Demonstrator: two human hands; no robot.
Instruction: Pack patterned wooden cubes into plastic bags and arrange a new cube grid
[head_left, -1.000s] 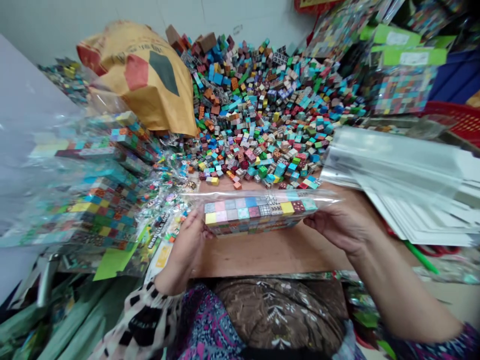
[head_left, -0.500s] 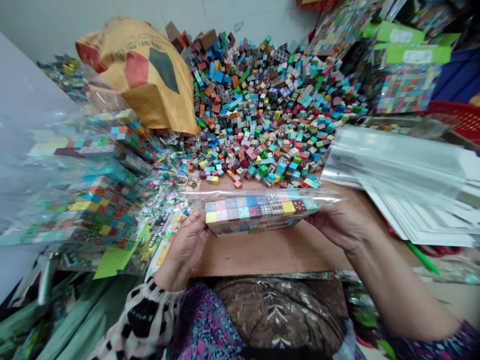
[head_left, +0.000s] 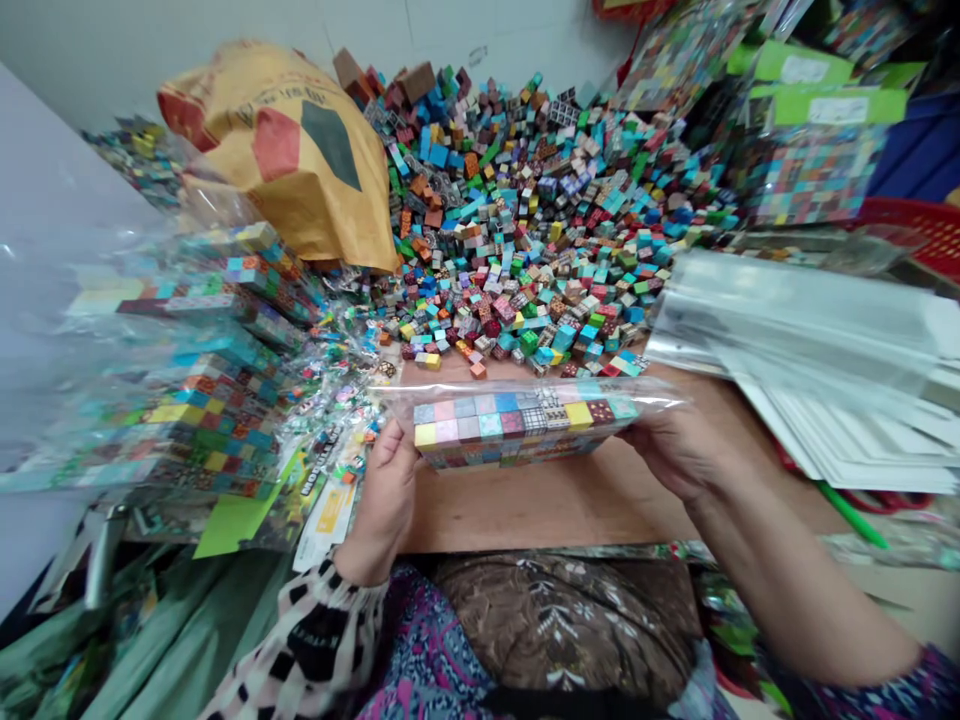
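A flat block of colourful patterned cubes in a clear plastic bag is held up between my hands, over the brown board. My left hand grips its left end, thumb on top. At the other end, my right hand has its fingers closed on the bag's lower right side; some of those fingertips are hidden beneath it. The bag's plastic sticks out past the cubes on the far side and at both ends.
A big heap of loose patterned cubes fills the back of the table. Bagged cube blocks are stacked at left, by a yellow sack. White sheets and clear bags lie at right, with a green-topped pack behind.
My left hand has shifted slightly right and turned more upright against the bag's end. The bagged cubes and my right hand have barely moved.
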